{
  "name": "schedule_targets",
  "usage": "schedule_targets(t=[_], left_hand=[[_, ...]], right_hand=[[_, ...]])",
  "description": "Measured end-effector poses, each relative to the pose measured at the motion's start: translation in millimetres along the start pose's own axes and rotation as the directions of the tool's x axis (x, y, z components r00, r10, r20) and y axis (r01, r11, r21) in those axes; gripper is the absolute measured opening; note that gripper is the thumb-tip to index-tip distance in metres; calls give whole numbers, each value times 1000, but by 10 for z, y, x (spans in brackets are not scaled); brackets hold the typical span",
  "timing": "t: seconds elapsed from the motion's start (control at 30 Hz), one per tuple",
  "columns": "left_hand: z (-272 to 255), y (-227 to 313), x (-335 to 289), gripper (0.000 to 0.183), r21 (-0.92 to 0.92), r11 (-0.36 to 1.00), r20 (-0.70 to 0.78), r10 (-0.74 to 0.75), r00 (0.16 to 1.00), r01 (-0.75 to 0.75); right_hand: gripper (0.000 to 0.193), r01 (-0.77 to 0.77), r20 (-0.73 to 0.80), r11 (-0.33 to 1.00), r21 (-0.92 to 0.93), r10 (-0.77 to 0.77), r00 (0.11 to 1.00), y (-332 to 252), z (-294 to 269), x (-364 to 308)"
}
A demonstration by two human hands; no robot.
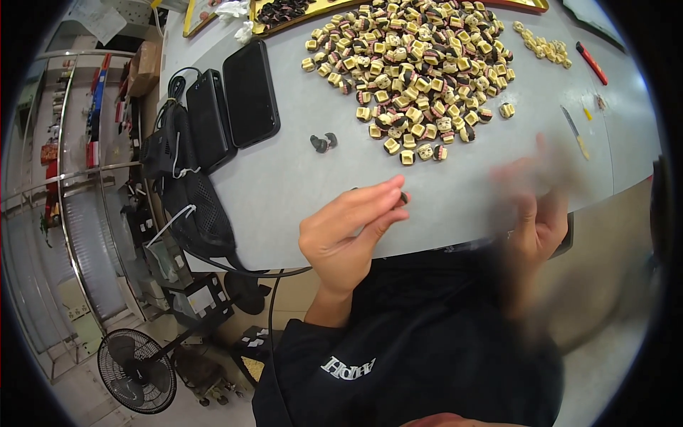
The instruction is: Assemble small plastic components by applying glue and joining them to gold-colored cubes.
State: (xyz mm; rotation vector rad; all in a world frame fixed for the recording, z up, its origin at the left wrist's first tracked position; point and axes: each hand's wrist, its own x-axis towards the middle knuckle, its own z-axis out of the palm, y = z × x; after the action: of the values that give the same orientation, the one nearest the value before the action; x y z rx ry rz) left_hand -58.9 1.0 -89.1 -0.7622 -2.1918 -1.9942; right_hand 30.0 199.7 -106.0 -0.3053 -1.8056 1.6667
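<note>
My left hand hovers over the table's near part, its thumb and fingers pinched on a small dark piece, mostly hidden by the fingertips. My right hand is off to the right, smeared by motion, so whether it holds anything cannot be made out. Beyond both hands lies a big heap of small cream, black and pink figure pieces, many with a square hollow. One single piece sits apart at the heap's right edge. Two dark greenish bits rest on the table left of the heap.
A black phone, a black box-like device and a mesh bag line the left edge. Yellow trays stand at the back. At right are cream pieces, a red cutter and a thin blade.
</note>
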Motion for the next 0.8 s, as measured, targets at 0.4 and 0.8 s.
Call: schedule_targets(t=[0.4, 0.8], left_hand=[[43, -71, -80, 18, -282, 956, 99, -59, 993, 84], [24, -115, -115, 20, -401, 916, 122, 20, 992, 30]], right_hand=[[47, -255, 124, 882, 396, 224, 967, -53, 13, 78], [47, -289, 114, 904, 314, 266, 957, -99, 25, 77]])
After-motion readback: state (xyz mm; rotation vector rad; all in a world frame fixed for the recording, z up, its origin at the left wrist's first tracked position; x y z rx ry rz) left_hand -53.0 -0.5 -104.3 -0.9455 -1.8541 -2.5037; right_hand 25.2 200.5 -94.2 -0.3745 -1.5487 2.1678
